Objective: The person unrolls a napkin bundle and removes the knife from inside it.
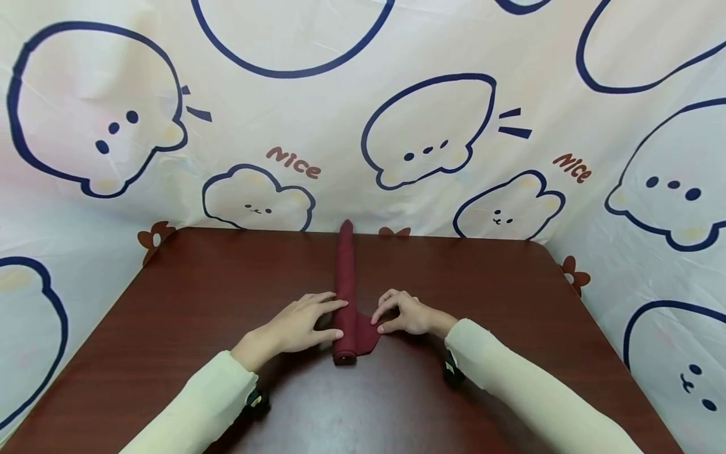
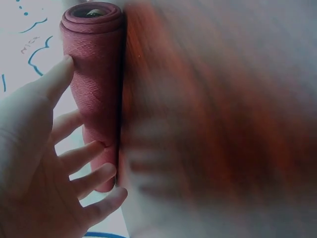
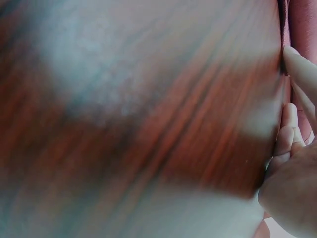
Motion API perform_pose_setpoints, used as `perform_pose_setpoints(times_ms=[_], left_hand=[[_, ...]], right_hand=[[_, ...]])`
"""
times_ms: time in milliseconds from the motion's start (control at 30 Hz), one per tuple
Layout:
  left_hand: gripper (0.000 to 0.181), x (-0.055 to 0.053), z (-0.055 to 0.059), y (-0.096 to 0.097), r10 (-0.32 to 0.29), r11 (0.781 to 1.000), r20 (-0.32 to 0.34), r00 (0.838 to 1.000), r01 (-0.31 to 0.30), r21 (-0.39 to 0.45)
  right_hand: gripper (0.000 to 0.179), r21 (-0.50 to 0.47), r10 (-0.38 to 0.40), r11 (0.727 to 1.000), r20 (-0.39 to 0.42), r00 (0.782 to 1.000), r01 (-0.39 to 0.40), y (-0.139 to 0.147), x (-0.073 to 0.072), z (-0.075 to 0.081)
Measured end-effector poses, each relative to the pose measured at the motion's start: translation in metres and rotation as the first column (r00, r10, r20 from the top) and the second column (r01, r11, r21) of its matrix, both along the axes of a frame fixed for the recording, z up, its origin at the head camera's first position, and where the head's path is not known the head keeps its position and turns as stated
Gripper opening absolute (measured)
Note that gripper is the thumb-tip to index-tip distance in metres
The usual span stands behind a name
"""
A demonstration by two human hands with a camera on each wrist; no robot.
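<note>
A long dark red cloth roll (image 1: 345, 277) lies lengthwise on the brown table, narrowing to a point at its far end. Its near end shows coiled layers round a hollow in the left wrist view, with something small inside that I cannot make out. From its right side a loose flap (image 1: 367, 340) of the same cloth spreads onto the tabletop. My left hand (image 1: 297, 325) rests on the roll's left side, thumb and fingers spread and nearly straight. At the flap's right edge, my right hand (image 1: 411, 315) pinches the cloth between thumb and forefinger.
The brown wooden table (image 1: 255, 265) has rounded far corners. A pale curtain (image 1: 340, 113) printed with cartoon outlines hangs behind it and along both sides. The roll's tip reaches the table's far edge.
</note>
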State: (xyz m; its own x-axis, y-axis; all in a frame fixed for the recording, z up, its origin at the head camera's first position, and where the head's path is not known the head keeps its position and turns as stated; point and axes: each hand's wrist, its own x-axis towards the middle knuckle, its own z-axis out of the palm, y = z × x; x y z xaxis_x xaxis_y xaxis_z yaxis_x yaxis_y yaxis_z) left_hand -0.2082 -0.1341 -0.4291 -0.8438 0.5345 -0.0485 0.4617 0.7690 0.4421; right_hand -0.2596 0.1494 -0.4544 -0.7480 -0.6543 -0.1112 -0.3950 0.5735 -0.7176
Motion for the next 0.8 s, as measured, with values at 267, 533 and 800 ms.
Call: perform_pose_setpoints(times_ms=[267,533,800], left_hand=[[0.061,0.009,-0.005,-0.01,0.067,0.996,0.027,0.997,-0.069,0.049],[0.06,0.011,-0.007,-0.011,0.07,0.996,0.007,0.998,-0.07,0.049],[0.064,0.008,-0.003,-0.006,0.068,0.993,-0.005,0.998,-0.068,0.096]], right_hand=[[0.011,-0.017,0.0,1.0,-0.009,1.0,0.0,0.0,0.001,-0.001],[0.011,-0.017,-0.014,1.0,0.012,1.0,0.014,0.0,0.005,-0.007],[0.012,0.005,-0.012,1.0,0.001,1.0,0.012,0.001,0.001,-0.001]])
